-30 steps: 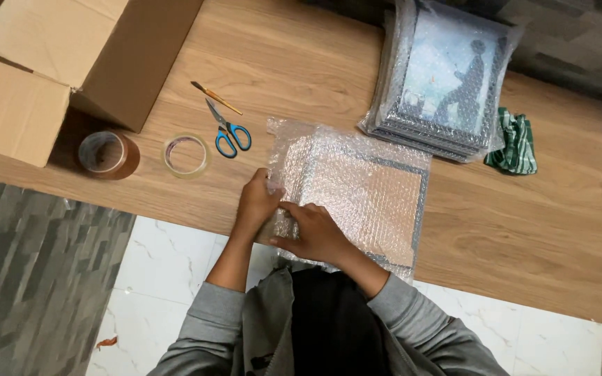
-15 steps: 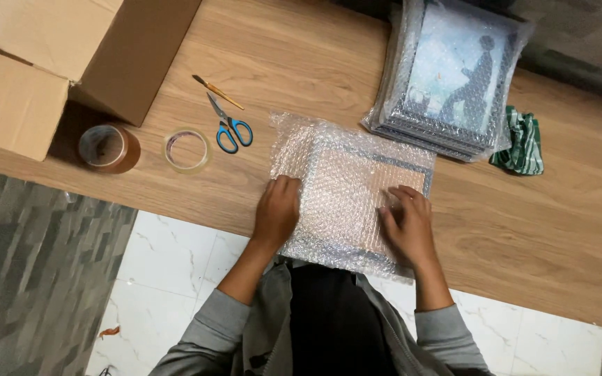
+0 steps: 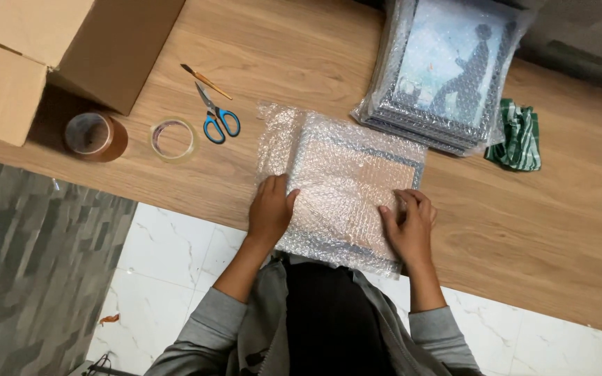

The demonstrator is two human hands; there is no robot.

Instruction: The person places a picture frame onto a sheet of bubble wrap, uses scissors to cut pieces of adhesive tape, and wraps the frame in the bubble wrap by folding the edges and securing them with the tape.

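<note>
A flat framed picture wrapped in bubble wrap (image 3: 346, 177) lies on the wooden table (image 3: 538, 230) at its near edge. My left hand (image 3: 271, 207) presses flat on the parcel's left near corner, fingers together. On the right near part of the wrap rests my right hand (image 3: 407, 223), fingers slightly curled against the plastic. Neither hand lifts the parcel.
A stack of bubble-wrapped pictures (image 3: 447, 73) sits behind the parcel, with a green cloth (image 3: 519, 136) beside it. Blue-handled scissors (image 3: 215, 115), a thin brush (image 3: 205, 81), a clear tape roll (image 3: 173, 138) and a brown tape roll (image 3: 92, 134) lie left. An open cardboard box (image 3: 57, 49) fills the far left.
My hands have spread apart: from both at the parcel's left side, the right hand went to the right edge. Both now press down on the wrap.
</note>
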